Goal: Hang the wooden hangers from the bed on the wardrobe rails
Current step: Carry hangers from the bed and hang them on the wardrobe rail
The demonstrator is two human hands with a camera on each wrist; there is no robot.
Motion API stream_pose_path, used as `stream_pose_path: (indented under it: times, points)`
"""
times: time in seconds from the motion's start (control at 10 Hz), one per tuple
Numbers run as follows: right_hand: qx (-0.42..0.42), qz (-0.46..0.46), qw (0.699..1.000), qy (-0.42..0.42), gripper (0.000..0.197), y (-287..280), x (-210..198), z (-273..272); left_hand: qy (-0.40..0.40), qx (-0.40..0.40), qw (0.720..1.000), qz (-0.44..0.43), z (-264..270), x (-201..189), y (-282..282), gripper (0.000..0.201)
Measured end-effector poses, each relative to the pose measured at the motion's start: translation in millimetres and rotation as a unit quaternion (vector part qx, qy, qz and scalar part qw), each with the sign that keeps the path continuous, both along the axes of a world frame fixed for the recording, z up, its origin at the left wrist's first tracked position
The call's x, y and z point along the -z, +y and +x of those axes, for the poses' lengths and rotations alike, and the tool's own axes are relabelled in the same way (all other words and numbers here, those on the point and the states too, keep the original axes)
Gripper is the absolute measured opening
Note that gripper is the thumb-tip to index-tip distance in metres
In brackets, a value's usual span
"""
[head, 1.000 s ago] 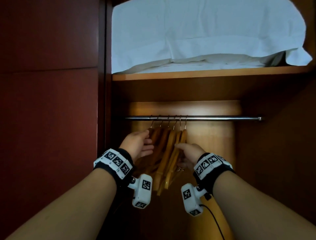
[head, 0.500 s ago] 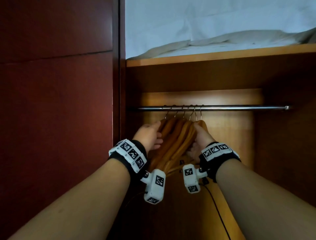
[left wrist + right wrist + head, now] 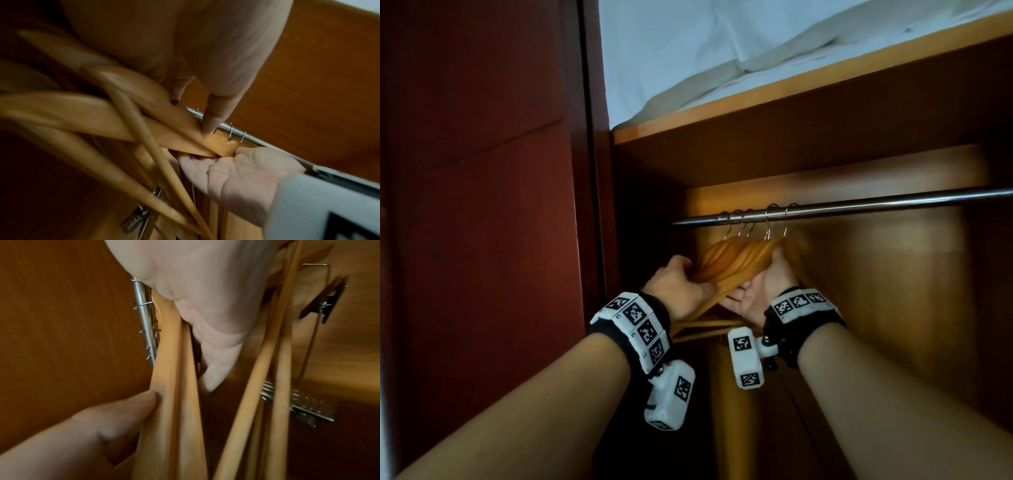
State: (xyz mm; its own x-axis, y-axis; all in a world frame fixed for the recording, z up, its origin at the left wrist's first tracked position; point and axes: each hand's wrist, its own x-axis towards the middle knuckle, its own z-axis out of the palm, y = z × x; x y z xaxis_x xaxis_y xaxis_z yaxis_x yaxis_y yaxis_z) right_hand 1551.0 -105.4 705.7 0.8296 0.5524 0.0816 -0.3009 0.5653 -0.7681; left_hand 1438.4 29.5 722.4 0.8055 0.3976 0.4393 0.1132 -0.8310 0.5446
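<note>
Several wooden hangers hang by metal hooks from a steel rail inside a wardrobe, bunched together and tilted. My left hand holds the bunch from the left, with fingers over the top arms and the thumb on the near side. In the left wrist view a left fingertip presses the hangers just below the rail. My right hand grips the bunch from the right with its palm facing left. Its thumb pinches a hanger arm against the fingers.
A wooden shelf above the rail carries white bedding. A dark red wardrobe panel stands close on the left. Metal trouser clips dangle from the hangers' lower bars. The rail's right stretch is bare.
Both hands have closed in on the hangers and squeezed them into one tilted bunch. The view has moved closer and swung to the left.
</note>
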Motion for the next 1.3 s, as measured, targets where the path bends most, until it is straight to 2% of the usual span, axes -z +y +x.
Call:
stream_pose_path:
  times: [0.1, 0.2, 0.3, 0.4, 0.5, 0.6, 0.7, 0.8, 0.9, 1.0, 1.1, 1.2, 1.3]
  points:
    - [-0.041, -0.017, 0.999, -0.022, 0.100, 15, -1, 3, 0.034, -0.010, 0.999, -0.002, -4, -2, 2, 0.085]
    - [-0.079, -0.019, 0.996, -0.026, 0.099, 33, 2, 2, 0.062, -0.030, 0.998, -0.012, -11, 1, 4, 0.081]
    - [-0.108, -0.033, 0.994, -0.006, 0.093, 47, -5, -6, 0.086, -0.074, 0.993, 0.017, -8, 6, 6, 0.067]
    - [-0.118, -0.010, 0.993, 0.030, 0.091, 62, -13, -14, 0.115, -0.107, 0.987, 0.035, -1, 12, 9, 0.079]
    - [-0.098, 0.404, 0.823, 0.387, 0.068, 72, -17, -9, 0.141, -0.141, 0.979, 0.034, 5, 15, 12, 0.094]
    - [0.021, 0.180, 0.950, 0.255, 0.052, 79, -20, -15, 0.152, -0.178, 0.971, 0.038, 10, 18, 18, 0.085]
    - [-0.069, -0.052, 0.996, -0.030, 0.066, 111, -5, 7, 0.179, -0.199, 0.962, 0.053, 7, 15, 13, 0.087]
    - [-0.031, -0.122, 0.989, -0.076, 0.063, 122, -11, 19, 0.197, -0.180, 0.961, 0.067, 7, 12, 11, 0.093]
    - [-0.017, -0.206, 0.975, -0.085, 0.074, 139, -15, 29, 0.201, -0.191, 0.957, 0.088, 10, 13, 14, 0.083]
    - [0.017, -0.247, 0.956, -0.155, 0.062, 140, -15, 28, 0.182, -0.179, 0.964, 0.073, 13, 15, 17, 0.074]
    - [0.024, -0.271, 0.939, -0.209, 0.056, 152, -11, 45, 0.176, -0.159, 0.971, 0.031, 21, 19, 26, 0.066]
    - [-0.014, -0.238, 0.945, -0.222, 0.052, 163, -15, 46, 0.171, -0.127, 0.977, 0.011, 20, 18, 25, 0.078]
    - [-0.039, -0.217, 0.946, -0.236, 0.042, 182, -18, 55, 0.139, -0.125, 0.982, 0.031, 23, 18, 31, 0.078]
